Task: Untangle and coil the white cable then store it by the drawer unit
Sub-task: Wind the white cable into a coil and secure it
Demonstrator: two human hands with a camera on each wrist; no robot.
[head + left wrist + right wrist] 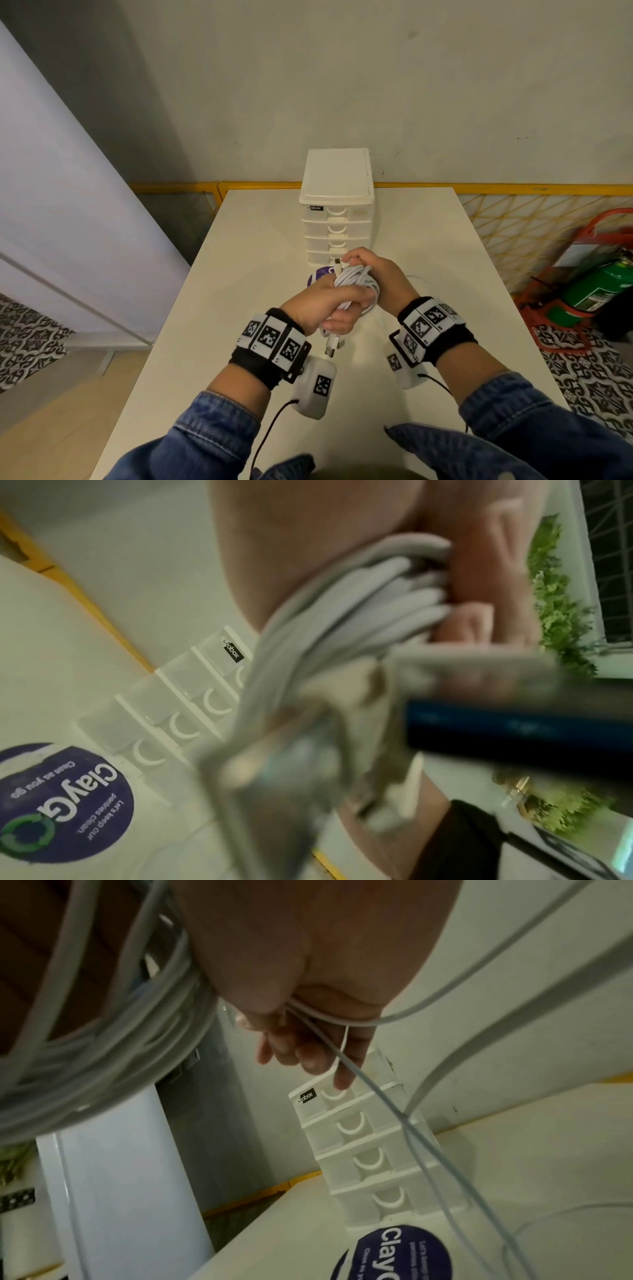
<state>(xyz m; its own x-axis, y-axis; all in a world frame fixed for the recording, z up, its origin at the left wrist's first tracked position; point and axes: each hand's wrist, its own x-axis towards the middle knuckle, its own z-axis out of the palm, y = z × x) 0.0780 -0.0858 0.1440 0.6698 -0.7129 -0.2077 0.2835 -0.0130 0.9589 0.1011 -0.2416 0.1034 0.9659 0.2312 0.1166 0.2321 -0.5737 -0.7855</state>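
Observation:
The white cable (356, 284) is wound into a coil held above the table, in front of the white drawer unit (335, 205). My left hand (329, 308) grips the coil round its middle, and a USB plug (332, 346) hangs below that fist. My right hand (376, 270) sits behind the coil, its fingers pinching a thin strand near the small connector (338, 263). In the right wrist view that strand runs through the fingers (308, 1053), with the coil (137, 1031) to the left. The left wrist view shows the bundled strands (377, 610) and the blurred plug (274, 764).
A round purple sticker (317, 279) lies on the white table (239, 274) before the drawer unit. A loose length of cable (423, 279) trails on the table to the right. A yellow mesh fence (513, 219) and a green extinguisher (596, 291) stand right.

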